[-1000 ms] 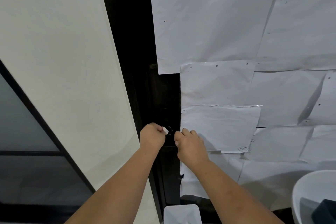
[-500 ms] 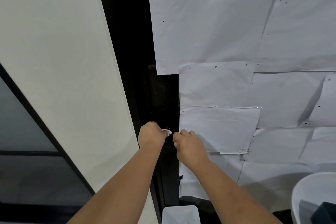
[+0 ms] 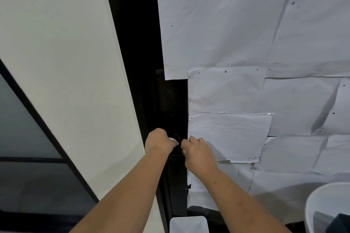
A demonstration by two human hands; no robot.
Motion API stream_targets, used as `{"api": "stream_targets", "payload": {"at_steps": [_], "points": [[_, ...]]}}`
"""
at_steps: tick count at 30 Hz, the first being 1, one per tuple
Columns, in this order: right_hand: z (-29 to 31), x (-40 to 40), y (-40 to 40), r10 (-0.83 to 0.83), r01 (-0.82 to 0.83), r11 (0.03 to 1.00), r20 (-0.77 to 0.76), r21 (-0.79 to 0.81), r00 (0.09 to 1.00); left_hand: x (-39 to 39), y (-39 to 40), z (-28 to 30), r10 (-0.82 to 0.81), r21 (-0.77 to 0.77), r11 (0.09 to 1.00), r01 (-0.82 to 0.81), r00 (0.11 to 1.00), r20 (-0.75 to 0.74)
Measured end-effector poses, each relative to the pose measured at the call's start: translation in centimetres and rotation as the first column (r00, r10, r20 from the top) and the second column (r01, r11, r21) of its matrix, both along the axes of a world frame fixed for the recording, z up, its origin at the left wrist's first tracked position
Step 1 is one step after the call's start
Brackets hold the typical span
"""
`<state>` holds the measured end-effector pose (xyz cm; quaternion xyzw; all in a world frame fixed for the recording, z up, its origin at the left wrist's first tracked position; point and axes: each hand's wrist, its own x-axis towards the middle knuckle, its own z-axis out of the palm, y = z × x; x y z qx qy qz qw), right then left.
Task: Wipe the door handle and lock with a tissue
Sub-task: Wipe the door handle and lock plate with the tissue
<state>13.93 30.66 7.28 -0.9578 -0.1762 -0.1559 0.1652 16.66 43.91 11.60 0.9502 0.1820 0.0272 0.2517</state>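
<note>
Black metal door edge runs upright between a pale wall panel and a door face covered with taped white paper sheets. On it sits the dark round lock, just above the two hands; the handle itself is too dark to make out. The left hand is curled into a fist with a small white tissue pinched at its fingertips, touching the lock's lower rim. The right hand is also curled, fingers pressed together against the black strip just right of the lock; whether it grips anything cannot be told. Compared with half a second ago, both hands sit in nearly the same place, and the tissue shows a little less beyond the left fingers. One lower sheet carries a small pen-drawn circle with a mark inside, not readable. A white bin rim shows at the lower right, and a white box top at the bottom edge
</note>
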Motion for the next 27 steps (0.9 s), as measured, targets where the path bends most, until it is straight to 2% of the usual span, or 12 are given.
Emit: {"api": "stream_targets", "payload": {"at_steps": [7,16,19,21,22,24,27], "points": [[-0.1,0.1,0.0,0.000,0.000,1.000,0.003,-0.017,1.000,0.0,-0.5,-0.7,-0.067,0.159,0.985,0.061,0.997,0.035],[0.0,0.1,0.1,-0.006,0.006,1.000,-0.022,0.002,1.000,1.5,0.9,-1.2,-0.055,-0.058,0.997,0.053,0.998,-0.031],[0.1,-0.1,0.2,-0.003,0.004,1.000,-0.028,0.009,1.000,1.3,1.0,-1.6,-0.014,-0.199,0.980,-0.009,0.993,-0.116],[0.1,-0.1,0.2,-0.011,0.012,1.000,-0.029,0.011,1.000,1.0,1.2,-1.8,0.045,-0.419,0.901,-0.115,0.984,-0.174],[0.2,-0.2,0.2,-0.017,0.017,1.000,-0.029,0.013,0.999,0.6,1.2,-1.8,0.062,-0.552,0.818,-0.163,0.978,-0.197],[0.2,-0.3,0.3,-0.024,0.025,1.000,-0.036,0.012,0.999,0.0,1.5,-2.1,0.042,-0.756,0.622,-0.205,0.973,-0.228],[0.4,-0.4,0.3,-0.020,0.020,1.000,-0.044,0.001,0.999,-0.4,1.9,-2.5,-0.004,-0.919,0.316,-0.235,0.968,-0.249]]}}
